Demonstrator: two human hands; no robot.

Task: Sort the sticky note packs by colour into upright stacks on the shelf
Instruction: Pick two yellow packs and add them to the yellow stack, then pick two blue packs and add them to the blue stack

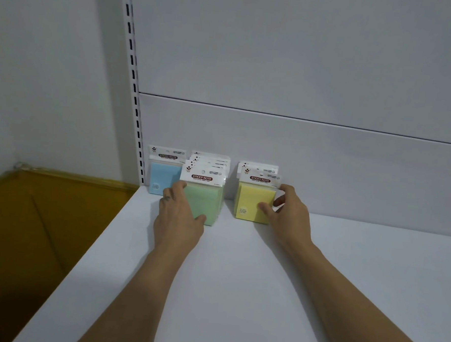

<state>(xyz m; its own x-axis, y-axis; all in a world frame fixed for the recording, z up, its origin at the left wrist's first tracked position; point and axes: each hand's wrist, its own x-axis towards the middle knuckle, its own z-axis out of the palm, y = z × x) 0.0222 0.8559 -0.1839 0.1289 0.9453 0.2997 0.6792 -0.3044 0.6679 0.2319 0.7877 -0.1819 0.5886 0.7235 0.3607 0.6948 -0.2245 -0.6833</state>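
- Standing upright against the back panel (299, 159) of the white shelf (239, 277) are three colour groups: a blue pack (163, 177) at the far left, a green stack (207, 198) just beside it, and a yellow stack (254, 201) set a little apart to the right.
- The green stack looks the deepest: several header cards show one behind another, so a number of packs are already filed there.
- The yellow stack shows at least two header cards; the blue seems to be a single pack, though anything behind it is hidden.
- The left hand (176, 215) rests on the front green pack, its grip closed around the pack's left edge and lower corner, thumb at the bottom.
- The right hand (287, 214) grasps the front yellow pack at its right edge, fingertips (264, 207) pressing on the face and the thumb near the header.
- No loose packs lie on the visible shelf, so the sorting looks close to finished; what seems left is squaring the two front packs flush with their stacks.
- Both hands appear to be steadying, not carrying, since both packs sit on the shelf.
- Whether more packs wait out of view I cannot tell.
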